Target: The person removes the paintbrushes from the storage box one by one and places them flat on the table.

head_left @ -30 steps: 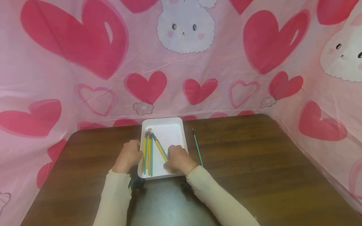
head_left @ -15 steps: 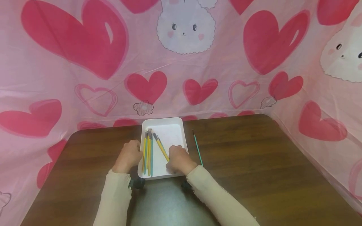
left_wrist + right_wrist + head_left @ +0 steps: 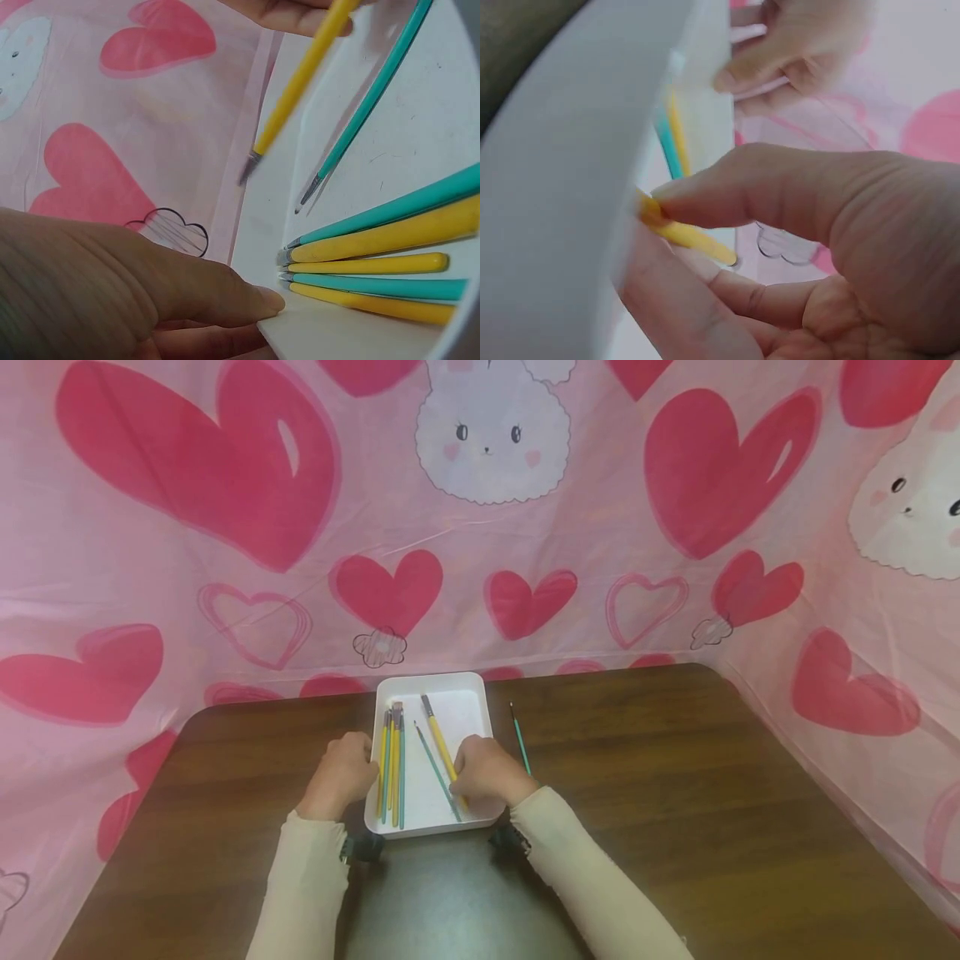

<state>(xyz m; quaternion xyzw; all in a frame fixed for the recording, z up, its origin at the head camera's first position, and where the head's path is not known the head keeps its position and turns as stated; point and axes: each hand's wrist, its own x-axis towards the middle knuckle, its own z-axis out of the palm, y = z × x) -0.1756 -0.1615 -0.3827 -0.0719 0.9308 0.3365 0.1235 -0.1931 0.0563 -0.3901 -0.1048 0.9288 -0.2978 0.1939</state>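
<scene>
A white tray (image 3: pixel 461 706) lies on the table, and my left hand (image 3: pixel 341 775) pinches its left wall between thumb and fingers. In the right wrist view, the thumb and fingers of my right hand (image 3: pixel 780 217) pinch a yellow paintbrush (image 3: pixel 697 241). That brush slants over the tray's right part, its bristle end pointing away from me. Left of it, a thin teal paintbrush (image 3: pixel 435 768) lies slanted on the tray floor. Several yellow and teal paintbrushes (image 3: pixel 375 240) lie side by side along the left wall, near my left thumb.
One more teal paintbrush (image 3: pixel 521 739) lies on the brown table (image 3: pixel 637 793), just right of the tray and partly hidden by my right hand. A pink curtain (image 3: pixel 465 543) with hearts hangs behind the table and along both sides.
My right hand has moved right with the yellow paintbrush, and its bristle end has swung right. The thin teal paintbrush now lies apart from it in the tray. My left hand stays put.
</scene>
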